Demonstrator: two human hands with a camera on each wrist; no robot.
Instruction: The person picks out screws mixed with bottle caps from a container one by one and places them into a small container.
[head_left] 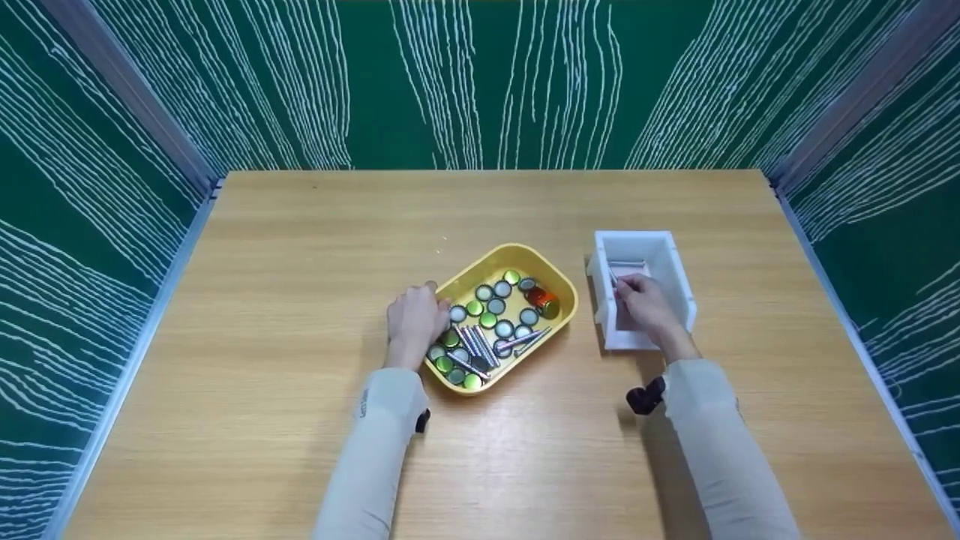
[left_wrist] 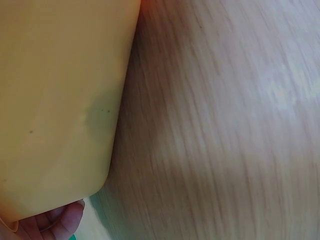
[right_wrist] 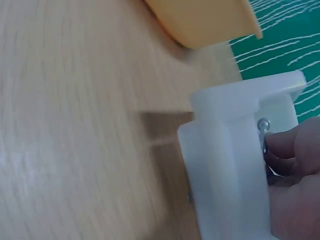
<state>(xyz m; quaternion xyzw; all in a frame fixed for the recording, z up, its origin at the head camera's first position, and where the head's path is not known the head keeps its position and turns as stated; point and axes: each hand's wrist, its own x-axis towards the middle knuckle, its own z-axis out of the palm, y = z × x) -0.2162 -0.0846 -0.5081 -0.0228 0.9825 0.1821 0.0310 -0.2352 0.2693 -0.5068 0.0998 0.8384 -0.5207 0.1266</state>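
Observation:
My left hand (head_left: 416,322) grips the left rim of a yellow plastic tray (head_left: 504,251); in the left wrist view its fingers (left_wrist: 70,220) curl under the rim. Inside the tray lie several bottle caps (head_left: 496,306), silver and green, and several long metal screws (head_left: 480,346). To the right stands a white open bin (head_left: 679,281). My right hand (head_left: 646,304) reaches into it, pinching a metal screw (right_wrist: 263,126) between thumb and fingers, its round head showing in the right wrist view. Another thin metal piece (head_left: 627,263) lies towards the bin's far end.
A shiny orange-red piece (head_left: 536,297) sits among the caps at the tray's right side. Tiny pale specks (head_left: 441,244) dot the wooden table (head_left: 300,300) behind the tray. Green panels with white wavy lines (head_left: 375,90) stand around the table's back and sides.

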